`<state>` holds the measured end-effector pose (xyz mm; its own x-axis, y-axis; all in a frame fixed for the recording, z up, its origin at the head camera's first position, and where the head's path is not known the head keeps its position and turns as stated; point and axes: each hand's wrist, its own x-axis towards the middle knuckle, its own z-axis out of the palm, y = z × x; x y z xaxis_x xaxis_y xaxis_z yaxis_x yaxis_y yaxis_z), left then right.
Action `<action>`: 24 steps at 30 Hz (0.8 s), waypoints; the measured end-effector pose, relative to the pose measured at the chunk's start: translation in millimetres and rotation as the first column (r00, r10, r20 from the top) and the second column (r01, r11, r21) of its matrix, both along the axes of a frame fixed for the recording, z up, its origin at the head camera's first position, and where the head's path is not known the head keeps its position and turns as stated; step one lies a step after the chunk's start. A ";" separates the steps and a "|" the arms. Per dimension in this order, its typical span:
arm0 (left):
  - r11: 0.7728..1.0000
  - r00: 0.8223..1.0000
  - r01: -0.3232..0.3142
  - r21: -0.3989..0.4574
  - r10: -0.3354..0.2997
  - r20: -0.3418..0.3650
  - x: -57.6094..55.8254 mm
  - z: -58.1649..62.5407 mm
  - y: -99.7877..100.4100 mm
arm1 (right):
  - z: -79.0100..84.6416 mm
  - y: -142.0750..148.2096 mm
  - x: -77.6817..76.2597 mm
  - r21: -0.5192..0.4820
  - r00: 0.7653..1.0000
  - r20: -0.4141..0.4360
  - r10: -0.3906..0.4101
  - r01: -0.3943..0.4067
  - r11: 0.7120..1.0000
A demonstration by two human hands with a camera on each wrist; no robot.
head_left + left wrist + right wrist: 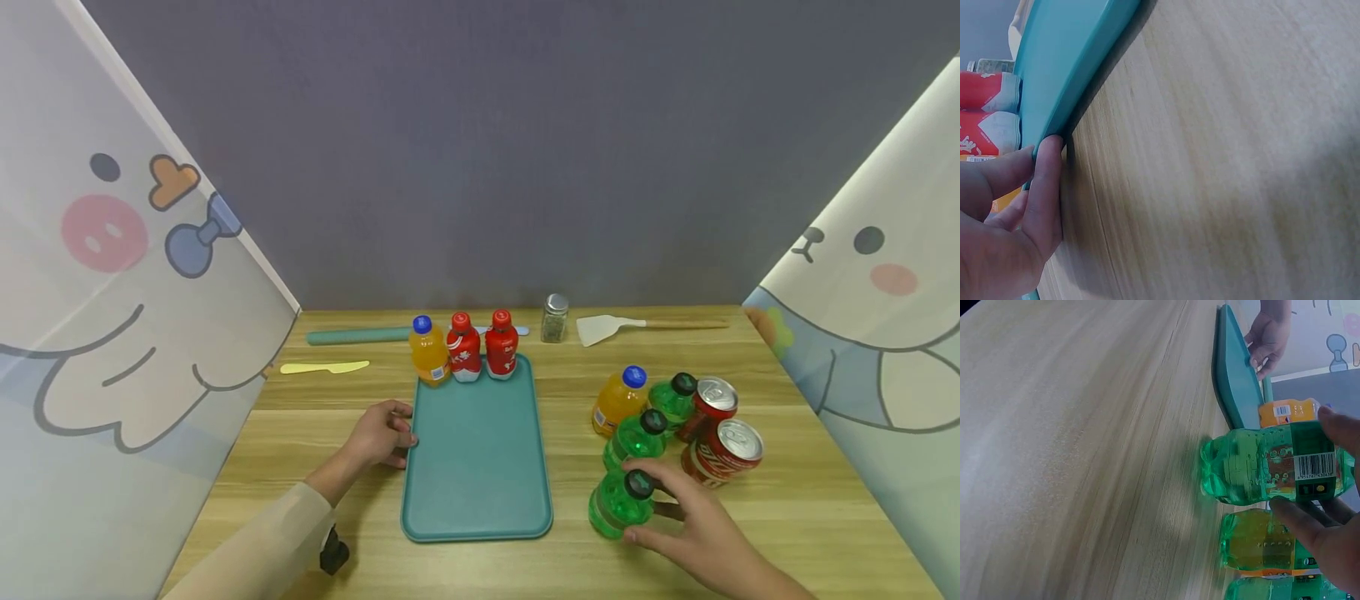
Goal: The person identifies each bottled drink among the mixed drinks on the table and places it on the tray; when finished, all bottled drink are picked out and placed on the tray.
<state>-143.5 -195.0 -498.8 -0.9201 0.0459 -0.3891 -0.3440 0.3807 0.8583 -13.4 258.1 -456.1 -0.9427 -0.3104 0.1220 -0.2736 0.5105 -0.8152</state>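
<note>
A teal tray (480,467) lies on the table, and my left hand (382,435) pinches its left rim between thumb and fingers, as the left wrist view shows closely. On its far end stand an orange drink bottle (430,354) with a blue cap and two red bottles (465,354). To the right of the tray, my right hand (693,525) grips a green soda bottle (618,504) with a black cap. That bottle is upright; whether its base touches the table I cannot tell. Just behind it is another green bottle (1260,540).
Beyond my right hand cluster a second orange bottle (618,402), another green bottle (670,402) and two red cans (723,454). Along the back lie a white spatula (600,328), a shaker jar (554,319) and a green rod (360,336). A yellow knife (325,367) lies left.
</note>
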 end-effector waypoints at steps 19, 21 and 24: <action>1.000 1.000 -0.003 0.000 0.003 -0.002 0.6 0.9 0.7 | 20.5 -19.3 -13.2 -0.014 0.995 -0.084 0.056 -0.058 0.998; 1.000 1.000 0.000 0.000 0.000 -0.005 0.5 0.4 0.2 | 24.5 -24.2 -17.9 -0.011 0.994 -0.097 0.057 -0.058 0.998; 1.000 1.000 0.007 -0.001 -0.007 -0.009 1.1 -0.1 -0.2 | 29.2 -33.4 -25.9 -0.001 0.992 -0.110 0.055 -0.055 0.998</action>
<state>-142.4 -195.2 -499.0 -0.9233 0.0521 -0.3806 -0.3334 0.3835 0.8612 -39.3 224.7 -426.9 -0.9050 -0.3608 0.2253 -0.3892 0.4887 -0.7808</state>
